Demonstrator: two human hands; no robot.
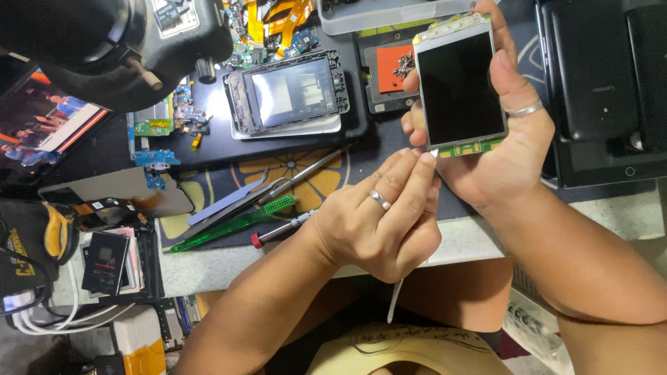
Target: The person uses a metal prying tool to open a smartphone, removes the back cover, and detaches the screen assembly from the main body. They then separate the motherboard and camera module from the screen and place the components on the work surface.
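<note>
Glossy black glass fronts the phone screen module (460,87) at upper right of the frame, light, thin and likely brittle, so the right hand (511,132) clasps its edges while the left hand (379,219) pinches a thin white strip (396,298) at its lower corner

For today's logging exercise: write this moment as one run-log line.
right hand: holds screen module upright | left hand: fingertips at module's lower-left corner | mat: green tweezers, screwdriver lying idle
</note>
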